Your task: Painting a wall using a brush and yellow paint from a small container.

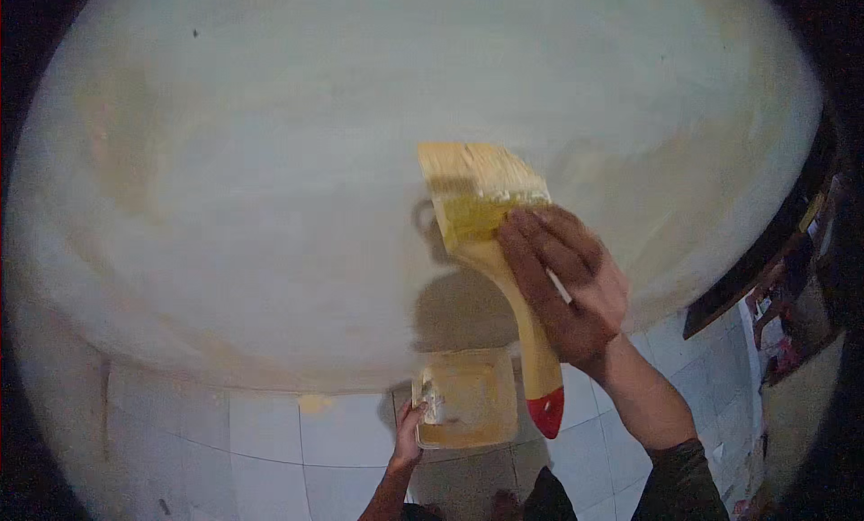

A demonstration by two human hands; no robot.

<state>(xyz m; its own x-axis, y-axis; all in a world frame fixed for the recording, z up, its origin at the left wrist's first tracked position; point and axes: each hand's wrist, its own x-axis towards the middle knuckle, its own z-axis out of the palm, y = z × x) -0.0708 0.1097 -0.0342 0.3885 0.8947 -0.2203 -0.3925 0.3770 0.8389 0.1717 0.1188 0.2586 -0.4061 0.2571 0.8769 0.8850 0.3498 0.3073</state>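
My right hand [574, 278] grips a wide paintbrush [506, 271] near its yellow ferrule. The brush has pale bristles pointing up and left, and a wooden handle with a red tip. Its bristles are in front of a large whitish wall surface [270, 251]; whether they touch it cannot be told. Lower down, my left hand [408, 433] holds a square, yellowish plastic container [472, 436] by its left side. Whitish residue shows inside the container, towards the left.
Pale floor tiles [263, 426] lie below the wall's curved-looking lower edge. At the right stand a dark edge or board [729, 291] and several indistinct items. Shadows of the brush and of a head fall on the wall.
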